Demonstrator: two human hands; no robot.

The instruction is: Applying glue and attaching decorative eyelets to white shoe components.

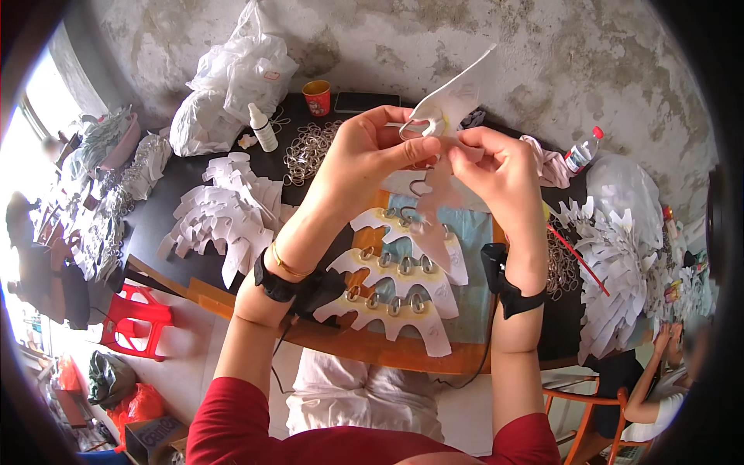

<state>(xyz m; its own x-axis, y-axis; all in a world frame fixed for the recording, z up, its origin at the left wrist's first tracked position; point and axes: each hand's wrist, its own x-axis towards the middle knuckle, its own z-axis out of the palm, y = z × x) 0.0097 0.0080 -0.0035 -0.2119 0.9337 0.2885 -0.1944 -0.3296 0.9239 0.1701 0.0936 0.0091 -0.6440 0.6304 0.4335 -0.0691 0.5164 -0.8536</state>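
Above the black table, both hands hold one white, thin, flexible piece [457,97] with cut tabs and metal rings along it. My left hand [387,147] pinches it at a folded tab, with a ring beside the fingers. The fingers of my right hand [496,163] are closed on its middle, and the lower end hangs down between the hands. Beneath lie several similar white pieces [434,341], with metal rings [404,266] in their folded tabs and yellowish glue marks. They rest on a light blue sheet [474,322] over an orange-brown board [372,346].
Loose rings [306,155] form a heap behind my left forearm. White cut pieces are stacked at left [225,209] and right [612,279]. A white bottle [263,128], a red-yellow cup [317,98] and plastic bags [232,85] stand behind. Another person's hands [668,335] show at far right.
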